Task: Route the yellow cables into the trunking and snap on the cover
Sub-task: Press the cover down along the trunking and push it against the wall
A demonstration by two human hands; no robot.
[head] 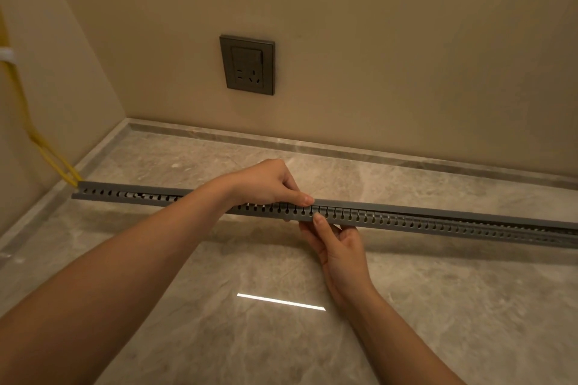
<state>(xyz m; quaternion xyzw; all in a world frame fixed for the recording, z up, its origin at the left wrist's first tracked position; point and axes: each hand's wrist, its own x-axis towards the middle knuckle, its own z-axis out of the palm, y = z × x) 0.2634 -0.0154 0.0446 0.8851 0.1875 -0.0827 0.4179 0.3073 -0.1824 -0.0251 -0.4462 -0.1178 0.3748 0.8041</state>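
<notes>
A long grey slotted trunking [406,222] lies on a marble floor [219,337], running from the left wall out past the right edge, with a flat grey cover [391,208] along its top. Yellow cables [47,150] come down the left wall and enter its left end. The left hand [269,184] grips the trunking from above – fingers curled over the cover. The right hand [342,250] holds it from the near side, thumb against the slotted wall. A grey wall socket [247,65] sits on the far wall, above the stone skirting [344,150]
</notes>
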